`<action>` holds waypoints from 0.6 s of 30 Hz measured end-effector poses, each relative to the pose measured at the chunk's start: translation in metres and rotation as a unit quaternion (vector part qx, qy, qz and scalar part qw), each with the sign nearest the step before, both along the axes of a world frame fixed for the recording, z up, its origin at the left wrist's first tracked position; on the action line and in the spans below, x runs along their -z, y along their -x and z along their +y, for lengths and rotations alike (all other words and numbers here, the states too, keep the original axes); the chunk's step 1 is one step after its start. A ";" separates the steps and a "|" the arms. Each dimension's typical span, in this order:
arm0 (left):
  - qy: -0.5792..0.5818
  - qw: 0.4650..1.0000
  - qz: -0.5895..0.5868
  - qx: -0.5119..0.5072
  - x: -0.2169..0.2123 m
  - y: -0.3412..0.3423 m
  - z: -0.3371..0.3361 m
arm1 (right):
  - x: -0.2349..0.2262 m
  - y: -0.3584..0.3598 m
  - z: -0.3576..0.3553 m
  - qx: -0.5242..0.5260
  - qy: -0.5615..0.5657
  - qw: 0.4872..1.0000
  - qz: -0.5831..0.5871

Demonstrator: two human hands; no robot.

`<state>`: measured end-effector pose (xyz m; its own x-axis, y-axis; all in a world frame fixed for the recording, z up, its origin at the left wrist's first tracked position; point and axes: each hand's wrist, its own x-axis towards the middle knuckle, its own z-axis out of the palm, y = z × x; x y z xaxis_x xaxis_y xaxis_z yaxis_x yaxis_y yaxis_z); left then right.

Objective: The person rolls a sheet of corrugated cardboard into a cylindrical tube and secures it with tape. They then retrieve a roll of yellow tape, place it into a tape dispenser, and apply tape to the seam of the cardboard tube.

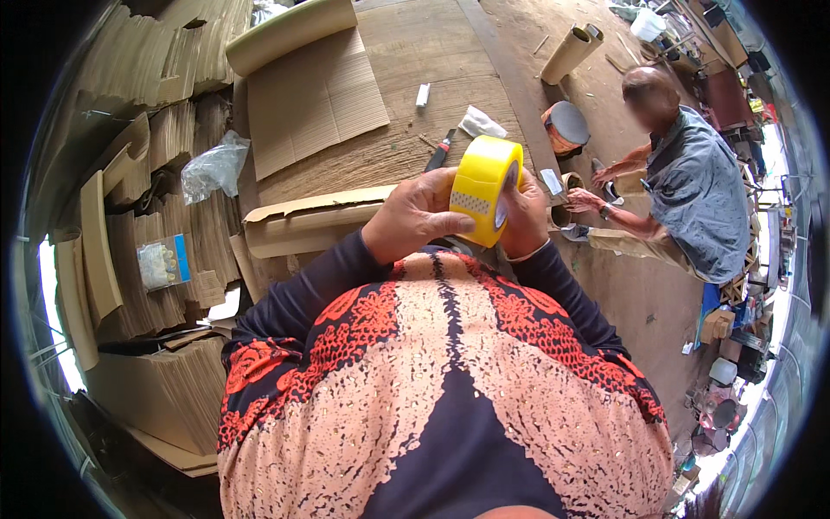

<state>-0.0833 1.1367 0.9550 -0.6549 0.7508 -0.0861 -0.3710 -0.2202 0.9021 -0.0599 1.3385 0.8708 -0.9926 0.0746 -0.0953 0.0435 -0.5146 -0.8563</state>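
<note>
Between my two hands, close to my chest, is a roll of yellow packing tape (486, 177) with a dotted patch on its outer face. My left hand (417, 210) grips its left side, thumb pressed on the outer face. At the other side, my right hand (527, 212) holds the roll by its core, with some fingers hidden behind or inside it. Just beyond the left hand a utility knife (440, 154) with a red and black handle lies on the wooden table (415, 69).
A corrugated cardboard sheet (316, 108) and a cardboard roll (320, 227) lie on the table, with a small white object (423, 95). Stacked cardboard (156, 385) and a clear plastic bag (216, 169) are at left. On the right another person (696, 190) sits near cardboard tubes (569, 56).
</note>
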 end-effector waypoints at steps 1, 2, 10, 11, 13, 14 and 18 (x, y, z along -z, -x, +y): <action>0.002 1.000 0.001 0.004 0.002 0.001 0.003 | 0.003 -0.002 0.008 -0.029 0.006 1.000 0.002; 0.003 1.000 0.003 0.008 0.005 0.001 0.006 | 0.004 -0.003 0.014 -0.057 0.011 0.998 0.004; 0.162 0.984 0.047 0.058 0.008 0.000 0.041 | 0.034 0.004 0.049 -0.017 -0.122 0.979 0.160; 0.166 0.982 0.081 0.040 0.020 0.001 0.044 | 0.041 0.003 0.051 -0.025 -0.096 0.986 0.132; 0.237 0.903 0.355 -0.040 0.012 0.003 0.052 | 0.052 -0.004 0.055 -0.018 -0.055 0.992 0.110; 0.258 0.785 0.558 -0.073 0.013 0.012 0.054 | 0.057 -0.004 0.057 -0.005 -0.044 0.992 0.122; 0.222 0.765 0.603 0.034 0.008 0.025 0.071 | 0.053 -0.004 0.066 -0.045 -0.046 0.994 0.092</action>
<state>-0.1084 1.2082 0.9469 -0.4193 0.8591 0.2935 0.7940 0.1903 0.5774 -0.0556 1.4041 0.8181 -0.9957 -0.0156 0.0918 -0.0760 -0.4341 -0.8976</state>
